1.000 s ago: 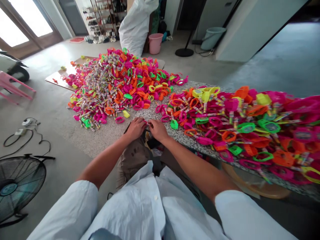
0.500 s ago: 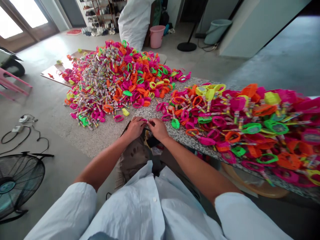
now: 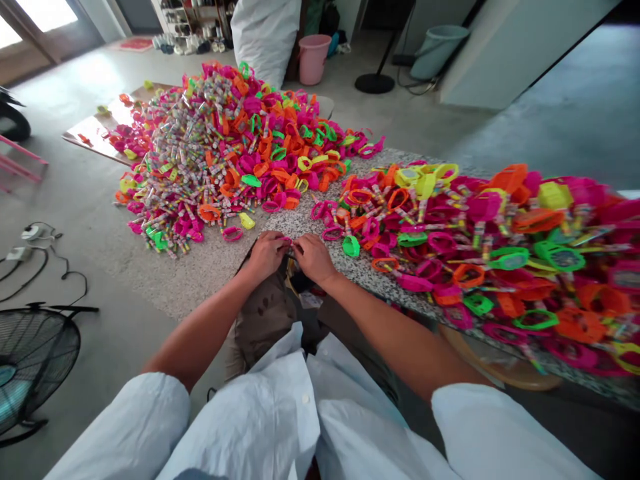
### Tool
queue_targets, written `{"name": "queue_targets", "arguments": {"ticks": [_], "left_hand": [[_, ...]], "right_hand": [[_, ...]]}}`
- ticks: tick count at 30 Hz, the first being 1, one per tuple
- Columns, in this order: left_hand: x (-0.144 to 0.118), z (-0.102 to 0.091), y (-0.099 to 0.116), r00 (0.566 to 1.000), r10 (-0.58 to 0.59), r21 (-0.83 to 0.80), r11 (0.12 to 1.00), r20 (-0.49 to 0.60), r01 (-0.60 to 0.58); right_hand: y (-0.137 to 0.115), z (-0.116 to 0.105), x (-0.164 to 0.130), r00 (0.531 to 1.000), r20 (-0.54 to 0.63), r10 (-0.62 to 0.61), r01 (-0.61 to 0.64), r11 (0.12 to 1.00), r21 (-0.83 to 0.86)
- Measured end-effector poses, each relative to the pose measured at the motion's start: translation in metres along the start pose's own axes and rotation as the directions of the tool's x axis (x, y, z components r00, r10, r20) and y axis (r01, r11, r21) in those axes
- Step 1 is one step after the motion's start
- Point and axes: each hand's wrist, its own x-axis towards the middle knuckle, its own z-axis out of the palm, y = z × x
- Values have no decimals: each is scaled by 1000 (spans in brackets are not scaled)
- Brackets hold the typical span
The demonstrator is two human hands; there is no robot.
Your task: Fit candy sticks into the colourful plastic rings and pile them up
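Near the counter's front edge, my left hand (image 3: pixel 267 255) and my right hand (image 3: pixel 313 259) meet, fingers closed on a small pink toy watch (image 3: pixel 287 241). Most of it is hidden by the fingers. Beyond my left hand spreads a big heap of toy watches mixed with small wrapped candy tubes (image 3: pixel 185 143). To the right lies a second pile of pink, orange, green and yellow toy watches (image 3: pixel 440 243), many with a candy tube attached. A green toy watch (image 3: pixel 351 246) sits just right of my right hand, and a yellow piece (image 3: pixel 247 221) lies beyond the left.
The speckled stone counter (image 3: pixel 200 277) runs across in front of me. A black fan (image 3: pixel 37 367) and cables stand on the floor at left. Behind the counter are a white sack (image 3: pixel 265 40), a pink bucket (image 3: pixel 314 60) and a grey bucket (image 3: pixel 439 52).
The view has shifted slightly, so the left heap and fan appear farther left. My right fingers have closed in nearer to the left ones on the pink toy watch.
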Motion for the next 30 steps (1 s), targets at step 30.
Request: {"name": "queue_targets", "arguments": {"ticks": [30], "left_hand": [[2, 2, -3, 999, -32, -28, 999, 1, 32]], "right_hand": [[-12, 3, 2, 992, 30, 120, -118, 992, -44]]}}
